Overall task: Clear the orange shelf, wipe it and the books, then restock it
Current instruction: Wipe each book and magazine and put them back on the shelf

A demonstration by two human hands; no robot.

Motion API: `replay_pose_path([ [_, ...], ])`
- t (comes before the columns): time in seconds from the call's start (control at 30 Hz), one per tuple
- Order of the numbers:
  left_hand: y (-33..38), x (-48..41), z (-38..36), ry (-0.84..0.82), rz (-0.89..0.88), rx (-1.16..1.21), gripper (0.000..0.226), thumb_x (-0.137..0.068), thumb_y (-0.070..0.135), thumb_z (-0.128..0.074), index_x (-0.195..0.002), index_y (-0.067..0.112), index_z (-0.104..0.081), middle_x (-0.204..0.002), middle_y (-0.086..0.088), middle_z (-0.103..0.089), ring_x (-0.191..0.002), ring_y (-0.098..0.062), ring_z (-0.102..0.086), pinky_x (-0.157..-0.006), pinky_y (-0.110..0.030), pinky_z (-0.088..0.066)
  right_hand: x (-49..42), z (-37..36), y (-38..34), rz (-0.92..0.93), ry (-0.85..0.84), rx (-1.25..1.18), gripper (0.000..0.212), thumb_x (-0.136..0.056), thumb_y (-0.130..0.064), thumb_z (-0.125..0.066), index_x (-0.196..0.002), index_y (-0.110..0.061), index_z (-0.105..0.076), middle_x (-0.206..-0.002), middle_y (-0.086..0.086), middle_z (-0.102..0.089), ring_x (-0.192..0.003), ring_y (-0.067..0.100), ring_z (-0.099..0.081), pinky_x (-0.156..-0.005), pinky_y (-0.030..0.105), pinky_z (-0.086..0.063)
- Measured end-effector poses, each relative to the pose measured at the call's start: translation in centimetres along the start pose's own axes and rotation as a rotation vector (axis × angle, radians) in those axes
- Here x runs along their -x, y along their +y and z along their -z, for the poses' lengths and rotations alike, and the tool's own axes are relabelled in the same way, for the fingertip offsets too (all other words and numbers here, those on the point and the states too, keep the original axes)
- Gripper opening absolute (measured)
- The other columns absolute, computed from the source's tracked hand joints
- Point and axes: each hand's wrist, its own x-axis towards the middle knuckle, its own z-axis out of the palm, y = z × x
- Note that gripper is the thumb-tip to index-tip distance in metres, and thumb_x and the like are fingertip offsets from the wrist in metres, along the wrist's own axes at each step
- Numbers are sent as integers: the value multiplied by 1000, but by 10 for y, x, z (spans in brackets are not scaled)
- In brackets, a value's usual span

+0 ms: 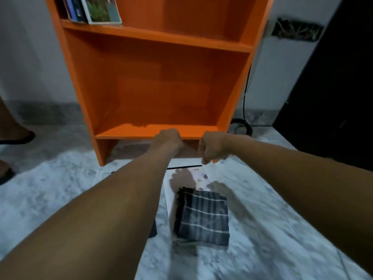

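Note:
The orange shelf (159,87) stands against the wall, and its lower compartment holds nothing. On the upper board, at the far left, lean a few books (92,11). My left hand (167,138) is a closed fist at the front edge of the bottom board. My right hand (212,148) hangs beside it with fingers curled down, and I see nothing in it. A folded dark striped cloth (201,217) lies on a pale book or paper (198,176) on the floor below my hands. A thin dark strip (183,167) runs across the floor just under my right fingertips.
The marbled grey floor (60,188) spreads around the shelf. A black cable (243,122) coils at the shelf's right foot. A dark cabinet (333,87) stands at the right. Another person's foot in a dark sandal (16,136) is at the left edge.

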Motion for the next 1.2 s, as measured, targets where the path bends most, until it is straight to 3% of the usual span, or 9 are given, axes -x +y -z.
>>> replay_pose_path([
  [0.1, -14, -5, -23, -73, 77, 5, 17, -97, 13, -54, -108, 1, -59, -102, -14, -66, -93, -28, -69, -81, -39, -60, -13, -52, 2, 95, -58, 83, 54, -81, -29, -77, -125, -5, -60, -122, 12, -62, -108, 29, -60, -91, 40, -52],
  [0.23, -35, -11, -46, -155, 171, 48, 25, -95, 16, -59, -113, -2, -58, -102, -16, -65, -88, -28, -70, -76, -39, -61, -15, -125, 8, 109, -256, 124, 124, -63, -51, -85, -153, -19, -5, -154, 14, -21, -137, 35, -28, -105, 49, -36],
  [0.37, -51, -19, -68, -216, 283, 134, 24, -93, 20, -65, -97, 1, -51, -82, -13, -54, -73, -29, -57, -73, -37, -55, -29, -123, 13, 114, -180, 2, 72, -69, -37, -84, -124, -8, -48, -122, 12, -60, -98, 26, -56, -79, 32, -46],
  [0.5, -57, -26, -87, -222, 338, 206, 27, -93, 22, -66, -96, 0, -51, -95, -16, -58, -88, -33, -64, -80, -43, -59, -58, -113, 36, -28, 52, -280, 42, -73, -30, -74, -108, -11, -59, -106, 12, -64, -95, 28, -61, -79, 33, -53],
  [0.7, -59, -41, -108, -137, 396, 330, 26, -91, 19, -64, -74, 0, -58, -84, -21, -67, -80, -38, -72, -68, -41, -62, -64, -141, 57, -171, 28, -450, 50, -81, -31, -73, -120, -10, -51, -115, 12, -60, -103, 28, -58, -84, 32, -48],
  [0.87, -52, -47, -115, -213, 475, 667, 29, -98, 27, -57, -96, -2, -58, -102, -21, -63, -92, -38, -63, -86, -52, -54, -65, -152, 59, -197, 119, -505, 53, -76, -33, -78, -120, -16, -55, -111, 7, -64, -98, 25, -60, -80, 28, -47],
  [0.97, -55, -55, -120, -168, 488, 727, 63, -82, 57, -65, -112, 2, -61, -109, -19, -66, -97, -40, -65, -89, -55, -54, -64, -154, 60, -209, 147, -546, 52, -75, -32, -79, -120, -18, -56, -112, 6, -66, -99, 25, -61, -84, 29, -49],
  [1.03, -62, -58, -123, -115, 472, 775, 81, -68, 70, -68, -114, 3, -62, -107, -17, -68, -94, -37, -67, -85, -50, -57, -62, -151, 64, -224, 155, -611, 53, -74, -30, -80, -120, -18, -57, -114, 7, -65, -102, 25, -60, -88, 32, -49],
  [1.2, -55, -48, -107, -115, 425, 1028, 53, -83, 48, -74, -107, 1, -68, -89, -12, -69, -75, -26, -64, -59, -28, -47, -44, -142, 78, -211, 161, -686, 53, -76, -28, -81, -122, -18, -57, -118, 7, -64, -104, 24, -57, -83, 26, -43],
])
